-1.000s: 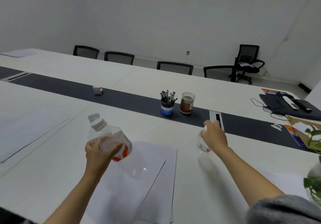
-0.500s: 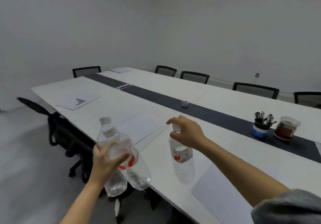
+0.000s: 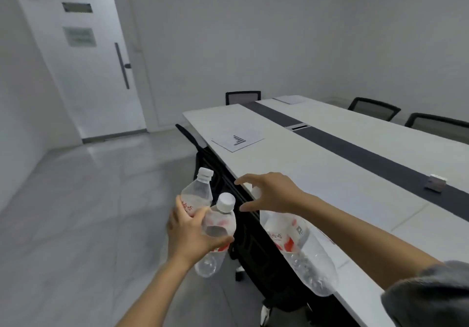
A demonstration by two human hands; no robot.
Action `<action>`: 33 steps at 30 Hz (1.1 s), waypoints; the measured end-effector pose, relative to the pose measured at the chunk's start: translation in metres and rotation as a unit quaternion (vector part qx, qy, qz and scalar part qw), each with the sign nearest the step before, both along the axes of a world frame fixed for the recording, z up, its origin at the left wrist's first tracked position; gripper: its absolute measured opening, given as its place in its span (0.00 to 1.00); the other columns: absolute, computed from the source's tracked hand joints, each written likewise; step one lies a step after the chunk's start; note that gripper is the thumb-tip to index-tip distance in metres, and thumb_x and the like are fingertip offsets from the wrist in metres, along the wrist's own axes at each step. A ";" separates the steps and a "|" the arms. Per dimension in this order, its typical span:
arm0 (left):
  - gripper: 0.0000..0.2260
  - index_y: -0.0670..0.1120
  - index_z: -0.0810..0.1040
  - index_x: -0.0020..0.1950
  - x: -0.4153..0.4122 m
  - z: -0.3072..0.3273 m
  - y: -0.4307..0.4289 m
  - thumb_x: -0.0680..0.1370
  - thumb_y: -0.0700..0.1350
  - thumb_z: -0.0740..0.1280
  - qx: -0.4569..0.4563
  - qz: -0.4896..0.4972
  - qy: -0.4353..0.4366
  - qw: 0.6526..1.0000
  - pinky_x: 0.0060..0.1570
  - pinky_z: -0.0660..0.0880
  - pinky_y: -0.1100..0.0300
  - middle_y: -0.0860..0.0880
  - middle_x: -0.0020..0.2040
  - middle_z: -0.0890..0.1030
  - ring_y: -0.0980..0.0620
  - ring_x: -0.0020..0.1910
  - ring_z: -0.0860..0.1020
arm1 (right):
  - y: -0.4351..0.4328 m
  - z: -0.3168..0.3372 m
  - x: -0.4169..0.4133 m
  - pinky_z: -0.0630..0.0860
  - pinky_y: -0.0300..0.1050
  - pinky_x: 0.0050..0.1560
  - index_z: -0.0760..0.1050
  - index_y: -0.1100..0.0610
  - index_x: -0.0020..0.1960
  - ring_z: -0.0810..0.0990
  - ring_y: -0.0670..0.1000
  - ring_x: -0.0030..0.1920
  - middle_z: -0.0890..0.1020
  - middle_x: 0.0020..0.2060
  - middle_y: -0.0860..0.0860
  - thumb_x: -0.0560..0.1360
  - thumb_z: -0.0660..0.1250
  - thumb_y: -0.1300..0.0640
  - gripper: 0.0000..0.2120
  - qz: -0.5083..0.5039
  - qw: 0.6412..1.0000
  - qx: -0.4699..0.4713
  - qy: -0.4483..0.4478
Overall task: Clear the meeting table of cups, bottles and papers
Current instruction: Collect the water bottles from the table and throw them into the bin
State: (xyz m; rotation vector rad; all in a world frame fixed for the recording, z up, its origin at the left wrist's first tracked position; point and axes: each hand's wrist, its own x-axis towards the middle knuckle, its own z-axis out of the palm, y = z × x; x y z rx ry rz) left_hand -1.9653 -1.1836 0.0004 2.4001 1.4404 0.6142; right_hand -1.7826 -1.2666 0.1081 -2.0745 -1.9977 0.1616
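Note:
My left hand (image 3: 190, 235) grips two clear plastic bottles together, both with white caps and red labels: one (image 3: 198, 194) leans left, the other (image 3: 220, 222) sits in front of it. They hang over the floor just off the near edge of the white meeting table (image 3: 317, 174). My right hand (image 3: 274, 194) holds a third clear bottle (image 3: 299, 250) by its neck, and its body slants down over the table edge. A printed paper (image 3: 238, 140) lies near the table's far left corner. Another sheet (image 3: 289, 99) lies at the far end.
A dark strip (image 3: 368, 159) runs down the table's middle with a small box (image 3: 436, 183) on it. Black chairs stand under the near edge (image 3: 203, 154) and along the far side (image 3: 373, 108). A white door (image 3: 88, 60) is at the back left, beyond the grey floor.
The view has swung left toward the door. Both hands have carried their bottles from above the table to its near edge, and the right hand's bottle now hangs tilted.

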 end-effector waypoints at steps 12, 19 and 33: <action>0.46 0.57 0.70 0.61 0.009 0.031 0.239 0.47 0.78 0.54 0.024 0.114 0.054 0.992 0.70 0.56 0.48 0.41 0.74 0.44 0.39 0.72 0.52 | 0.299 -0.007 0.008 0.71 0.37 0.44 0.73 0.49 0.63 0.78 0.49 0.49 0.81 0.55 0.47 0.68 0.71 0.40 0.27 0.164 0.985 0.022 0.052; 0.42 0.59 0.71 0.58 -0.018 0.000 0.361 0.47 0.73 0.61 -0.042 0.125 0.018 0.991 0.72 0.55 0.49 0.46 0.74 0.42 0.42 0.74 0.49 | 0.442 -0.029 -0.018 0.75 0.48 0.52 0.73 0.49 0.60 0.79 0.53 0.52 0.82 0.52 0.50 0.69 0.69 0.40 0.23 0.214 0.975 -0.041 0.038; 0.18 0.59 0.81 0.50 -0.071 0.003 0.695 0.66 0.64 0.63 -0.081 0.046 -0.183 0.979 0.69 0.63 0.52 0.45 0.73 0.59 0.43 0.70 0.63 | 0.754 -0.022 -0.036 0.73 0.44 0.48 0.72 0.49 0.60 0.79 0.53 0.51 0.82 0.50 0.50 0.71 0.68 0.42 0.20 0.118 0.992 -0.042 -0.005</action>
